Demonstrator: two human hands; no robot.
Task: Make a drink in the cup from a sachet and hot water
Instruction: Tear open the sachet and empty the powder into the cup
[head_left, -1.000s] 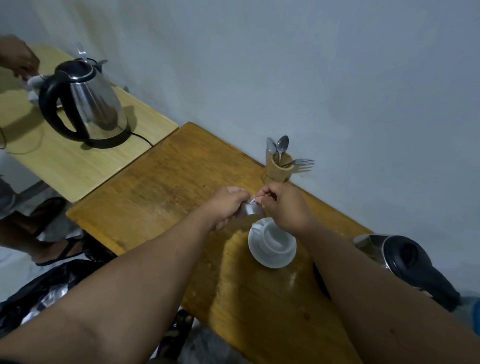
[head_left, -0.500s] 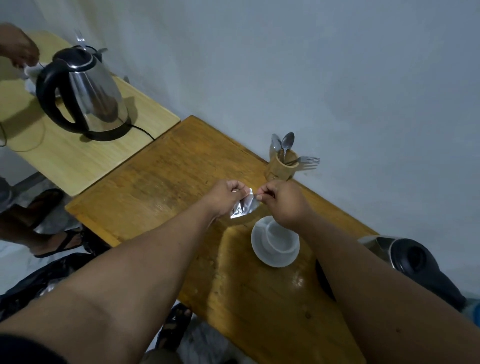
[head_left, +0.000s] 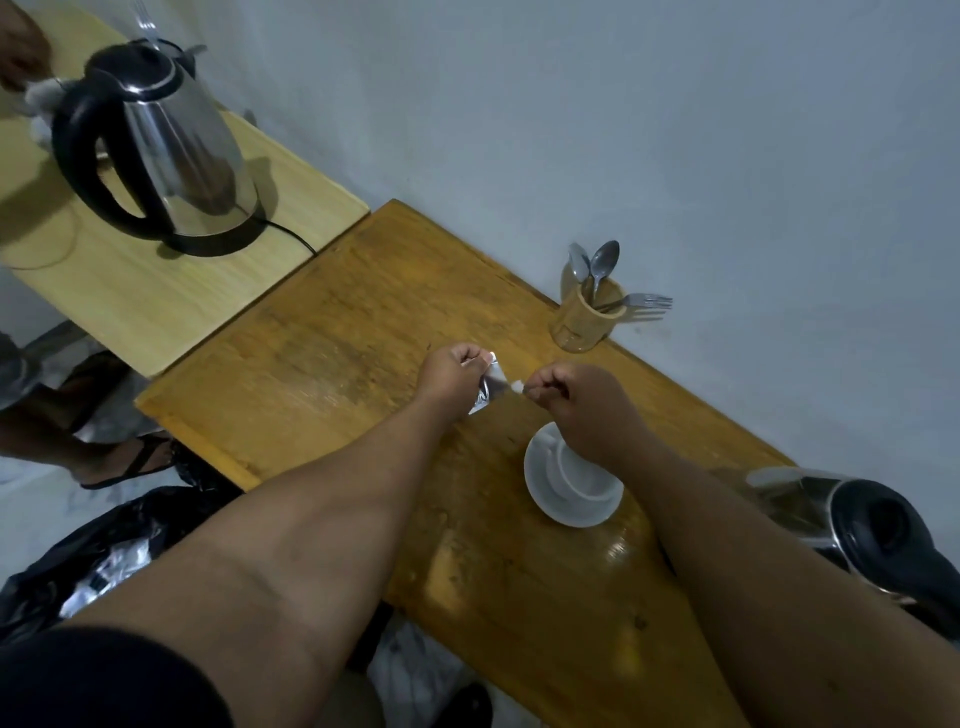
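Both hands pinch. My left hand (head_left: 451, 370) grips the body of the small silver foil sachet (head_left: 488, 388) between thumb and curled fingers; my right hand (head_left: 576, 395) is closed on a small whitish torn corner (head_left: 517, 385) at the sachet's top edge. The two fists sit just apart, above the worn orange-brown wooden table (head_left: 363, 332), near its wall-side edge.

Step in hand, as I judge it: tearing the sachet open. Whether the strip is fully free I cannot tell.

The white ceramic cup (head_left: 576, 475) stands on its white saucer (head_left: 545, 499) just below my right wrist, toward the table's near edge; it looks empty. A tan cylindrical holder with metal spoons and a fork (head_left: 587, 317) sits against the wall edge. One steel kettle with black lid (head_left: 852, 525) is at the table's right end; another steel kettle with black handle (head_left: 156, 150) sits on the paler adjoining table, well apart.

Next move calls for: drop the strip, tip the open mouth over the cup, keep powder off the saucer.
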